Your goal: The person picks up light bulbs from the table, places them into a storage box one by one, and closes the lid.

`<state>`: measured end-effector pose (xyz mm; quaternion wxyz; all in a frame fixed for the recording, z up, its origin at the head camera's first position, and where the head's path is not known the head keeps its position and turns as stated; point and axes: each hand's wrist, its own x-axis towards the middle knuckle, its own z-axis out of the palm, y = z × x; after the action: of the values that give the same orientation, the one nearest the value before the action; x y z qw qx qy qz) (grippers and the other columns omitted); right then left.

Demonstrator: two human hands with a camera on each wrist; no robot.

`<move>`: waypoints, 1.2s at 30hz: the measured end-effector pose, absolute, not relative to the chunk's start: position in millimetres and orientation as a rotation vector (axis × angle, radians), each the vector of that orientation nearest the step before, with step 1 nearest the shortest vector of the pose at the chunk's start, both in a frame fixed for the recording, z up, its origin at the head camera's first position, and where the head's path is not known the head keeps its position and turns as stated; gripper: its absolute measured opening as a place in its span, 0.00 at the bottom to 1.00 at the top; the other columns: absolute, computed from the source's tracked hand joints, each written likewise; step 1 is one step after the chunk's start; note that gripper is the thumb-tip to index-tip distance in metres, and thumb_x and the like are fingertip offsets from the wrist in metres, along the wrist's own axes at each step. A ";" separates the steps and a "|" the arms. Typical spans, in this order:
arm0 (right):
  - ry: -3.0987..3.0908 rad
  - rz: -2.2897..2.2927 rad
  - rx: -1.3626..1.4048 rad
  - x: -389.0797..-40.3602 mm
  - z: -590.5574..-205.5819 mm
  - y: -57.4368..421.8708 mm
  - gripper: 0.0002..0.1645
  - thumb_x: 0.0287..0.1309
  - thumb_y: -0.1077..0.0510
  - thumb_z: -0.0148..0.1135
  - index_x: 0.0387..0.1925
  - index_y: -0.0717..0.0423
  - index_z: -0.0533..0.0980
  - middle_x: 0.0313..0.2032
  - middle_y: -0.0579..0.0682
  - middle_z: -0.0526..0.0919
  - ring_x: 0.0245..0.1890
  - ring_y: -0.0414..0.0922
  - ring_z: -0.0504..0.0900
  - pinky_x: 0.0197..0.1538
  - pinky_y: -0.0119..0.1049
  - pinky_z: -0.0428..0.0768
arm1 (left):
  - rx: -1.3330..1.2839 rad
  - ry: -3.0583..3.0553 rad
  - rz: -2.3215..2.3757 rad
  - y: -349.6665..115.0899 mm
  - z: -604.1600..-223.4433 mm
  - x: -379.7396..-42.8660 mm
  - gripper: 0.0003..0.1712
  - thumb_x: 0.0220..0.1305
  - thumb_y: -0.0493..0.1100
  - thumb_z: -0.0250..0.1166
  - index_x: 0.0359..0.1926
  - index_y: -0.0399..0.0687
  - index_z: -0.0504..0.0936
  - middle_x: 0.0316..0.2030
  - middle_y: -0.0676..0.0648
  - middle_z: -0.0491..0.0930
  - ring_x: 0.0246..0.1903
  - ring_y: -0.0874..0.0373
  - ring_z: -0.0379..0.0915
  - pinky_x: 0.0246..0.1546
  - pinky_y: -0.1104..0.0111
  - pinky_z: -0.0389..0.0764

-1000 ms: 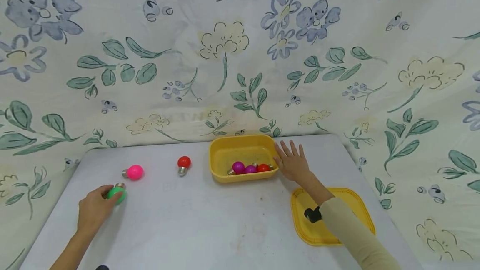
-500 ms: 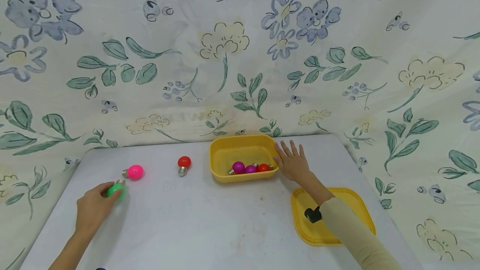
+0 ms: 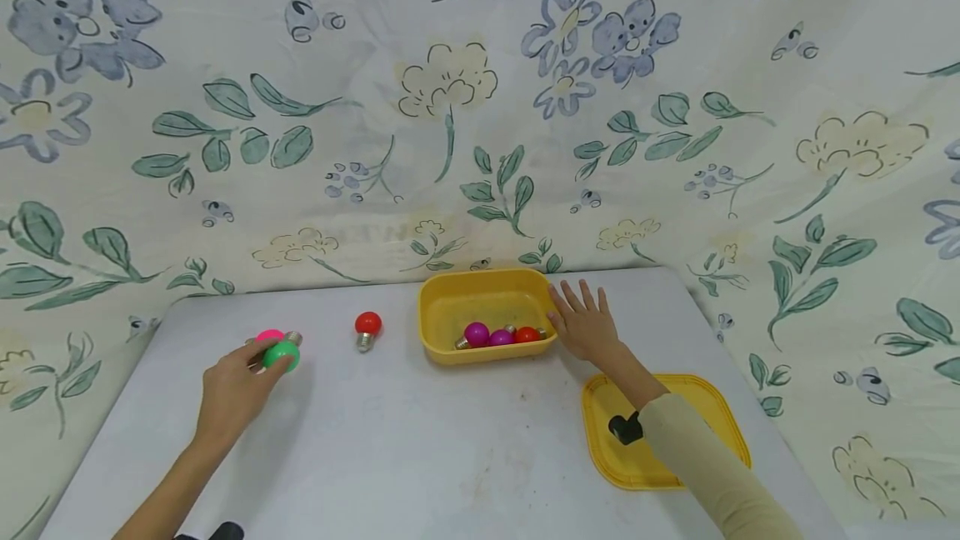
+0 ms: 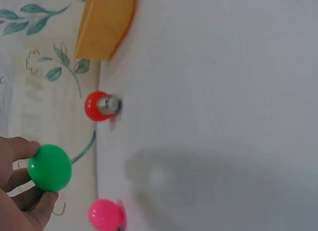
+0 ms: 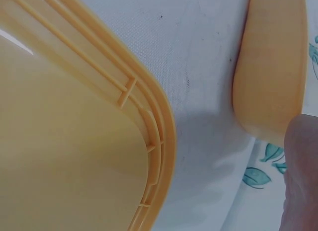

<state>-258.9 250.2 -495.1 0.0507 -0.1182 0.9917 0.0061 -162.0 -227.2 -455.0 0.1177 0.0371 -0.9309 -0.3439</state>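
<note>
My left hand (image 3: 234, 394) pinches a green light bulb (image 3: 282, 355) between fingertips and thumb, its metal base pointing up and right in the head view. The left wrist view shows the green bulb's shadow on the table, so it is held above the surface. Behind it, partly hidden, lies a pink bulb (image 4: 105, 215). A red bulb (image 3: 368, 325) lies farther right. My right hand (image 3: 587, 327) is at the right end of the yellow bin (image 3: 442, 353), fingers straight and spread, the thumb at its rim. Two purple bulbs (image 3: 476, 334) and a red one (image 3: 527, 336) are inside.
A yellow lid (image 3: 678, 482) lies on the white table (image 3: 420, 448) at the right, under my right forearm. Floral cloth (image 3: 450, 190) hangs behind the table and along its sides. A dark object (image 3: 225, 531) shows at the bottom edge near my left arm.
My left hand has lifted the green bulb and carried it right, now in front of the pink bulb. The right hand has stayed at the bin.
</note>
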 end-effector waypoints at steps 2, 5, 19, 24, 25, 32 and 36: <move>3.028 0.025 -0.372 -259.2 -495.9 251.1 0.37 0.79 0.40 0.33 0.80 0.50 0.45 0.77 0.56 0.47 0.76 0.62 0.40 0.73 0.63 0.38 | 0.053 -2.716 -1.001 -218.3 -452.1 -164.0 0.25 0.65 0.37 0.67 0.56 0.20 0.75 0.49 0.22 0.77 0.48 0.27 0.76 0.44 0.45 0.80; 3.034 0.037 -0.373 -259.7 -496.6 251.9 0.37 0.79 0.40 0.32 0.80 0.50 0.44 0.77 0.55 0.48 0.76 0.62 0.40 0.73 0.63 0.40 | -0.004 -2.714 -1.013 -205.1 -448.1 -168.3 0.24 0.65 0.36 0.67 0.57 0.22 0.76 0.49 0.23 0.78 0.49 0.28 0.77 0.45 0.44 0.81; 3.034 0.008 -0.367 -258.5 -495.3 250.5 0.37 0.79 0.41 0.33 0.80 0.50 0.46 0.77 0.56 0.48 0.76 0.62 0.40 0.73 0.62 0.36 | -0.162 -2.688 -1.186 -135.3 -439.0 -198.1 0.24 0.65 0.36 0.67 0.58 0.27 0.77 0.53 0.29 0.79 0.50 0.35 0.78 0.49 0.49 0.82; 3.034 -0.012 -0.361 -257.9 -495.5 250.1 0.37 0.79 0.41 0.33 0.80 0.50 0.45 0.77 0.56 0.48 0.76 0.62 0.41 0.73 0.62 0.33 | -0.214 -2.663 -1.212 -110.0 -443.9 -211.2 0.23 0.64 0.37 0.69 0.57 0.29 0.79 0.51 0.32 0.80 0.48 0.40 0.78 0.49 0.51 0.82; 3.036 -0.011 -0.361 -258.0 -495.7 250.1 0.37 0.78 0.41 0.34 0.80 0.50 0.45 0.77 0.56 0.48 0.76 0.62 0.41 0.73 0.62 0.34 | -0.233 -2.653 -1.226 -105.6 -445.8 -213.8 0.22 0.64 0.36 0.69 0.56 0.29 0.79 0.51 0.32 0.81 0.48 0.40 0.79 0.49 0.52 0.82; 3.033 -0.001 -0.349 -258.3 -496.1 250.6 0.37 0.79 0.41 0.34 0.80 0.50 0.45 0.77 0.56 0.47 0.76 0.62 0.39 0.73 0.62 0.33 | -0.282 -2.631 -1.325 -76.6 -459.3 -226.6 0.23 0.62 0.36 0.71 0.56 0.29 0.80 0.53 0.32 0.80 0.53 0.39 0.78 0.52 0.53 0.81; 3.037 -0.010 -0.346 -257.5 -495.0 249.7 0.37 0.78 0.41 0.34 0.80 0.50 0.45 0.77 0.56 0.48 0.76 0.62 0.39 0.73 0.62 0.35 | -0.286 -2.642 -1.355 -64.2 -467.1 -231.8 0.23 0.63 0.38 0.71 0.56 0.30 0.80 0.53 0.33 0.80 0.51 0.41 0.78 0.51 0.54 0.81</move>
<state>-257.5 249.7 -495.0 0.0425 -0.1131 0.9927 -0.0033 -231.8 -64.2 -467.1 0.0794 -0.0955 -0.8829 -0.4528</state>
